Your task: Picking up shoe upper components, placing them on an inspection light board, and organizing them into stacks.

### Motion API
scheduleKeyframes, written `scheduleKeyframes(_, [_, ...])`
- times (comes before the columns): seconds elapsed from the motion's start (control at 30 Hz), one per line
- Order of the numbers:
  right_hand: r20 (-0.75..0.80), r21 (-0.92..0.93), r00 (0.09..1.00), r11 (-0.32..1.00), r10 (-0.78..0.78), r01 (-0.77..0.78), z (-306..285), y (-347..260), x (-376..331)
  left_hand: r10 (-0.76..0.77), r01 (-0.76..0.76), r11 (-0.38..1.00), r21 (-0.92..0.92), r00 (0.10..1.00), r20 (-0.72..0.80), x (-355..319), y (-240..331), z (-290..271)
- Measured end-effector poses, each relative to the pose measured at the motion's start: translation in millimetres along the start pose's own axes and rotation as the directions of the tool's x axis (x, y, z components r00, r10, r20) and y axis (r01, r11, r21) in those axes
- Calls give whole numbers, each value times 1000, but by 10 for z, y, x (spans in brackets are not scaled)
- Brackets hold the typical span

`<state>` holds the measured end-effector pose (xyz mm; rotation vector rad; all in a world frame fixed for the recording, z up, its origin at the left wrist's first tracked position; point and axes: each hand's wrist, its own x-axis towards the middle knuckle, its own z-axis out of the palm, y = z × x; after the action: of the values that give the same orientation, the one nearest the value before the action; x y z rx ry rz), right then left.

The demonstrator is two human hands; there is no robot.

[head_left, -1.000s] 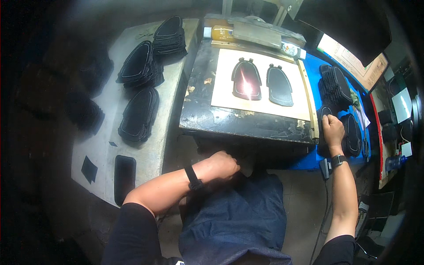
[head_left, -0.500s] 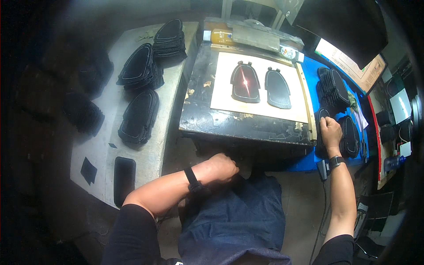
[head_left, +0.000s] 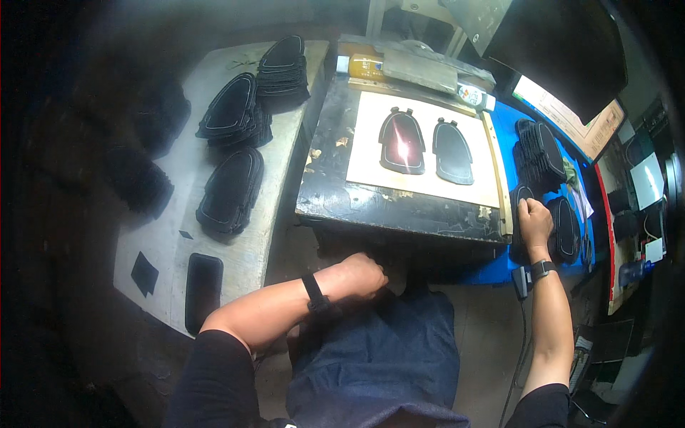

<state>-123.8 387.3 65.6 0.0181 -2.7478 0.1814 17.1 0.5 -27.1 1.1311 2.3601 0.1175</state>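
- In the head view, with twelve o'clock straight ahead of the person, I see the right hand (head_left: 535, 223) out at three, fingers curled down over a black panel (head_left: 523, 193) on the blue worktop (head_left: 505, 125); the fingertips are partly hidden, so I can't tell how firmly it has hold.
- The left hand (head_left: 365, 276) sits between five and six, curled into a loose fist above the lap; nothing shows in it, though I can't see the palm side.
- Just beyond the right hand, towards two, rises a tall stack (head_left: 540, 153); a lower pile (head_left: 566, 230) lies just beside it at three.
- Between one and two, a red-lit panel (head_left: 402, 143) and a grey-looking panel (head_left: 453, 153) lie side by side, apart, on a pale board (head_left: 366, 153).
- More stacks (head_left: 232, 189) stand from nine to eleven on the pale worktop (head_left: 168, 267).
- To handle the panel well, I'd pinch one layer by its edge, keep it flat, and keep knuckles off the neighbouring piles.
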Motion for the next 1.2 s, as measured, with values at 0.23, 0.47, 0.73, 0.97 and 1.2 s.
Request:
scheduleKeyframes(0.23, [-1, -12, 1000, 1000, 5, -5, 1, 4, -2, 15, -15, 1000, 6, 999, -28, -22, 8, -8])
scheduleKeyframes(0.47, [-9, -12, 1000, 1000, -8, 8, 14, 14, 0, 28, -27, 999, 22, 999, -31, -21, 4, 6])
scheduleKeyframes(0.73, [-9, -2, 1000, 1000, 3, -3, 10, 9, 1, 20, -20, 1000, 17, 1000, 5, -12, 12, -14])
scheduleKeyframes(0.97, [-17, 17, 1000, 1000, -12, 13, -15, -15, -10, 23, -23, 1000, 12, 1000, 4, -7, 10, -6])
scheduleKeyframes(1.2, [-4, 9, 1000, 1000, 8, -7, -27, -28, -10, 19, -19, 999, 27, 1000, -2, -2, 9, 17])
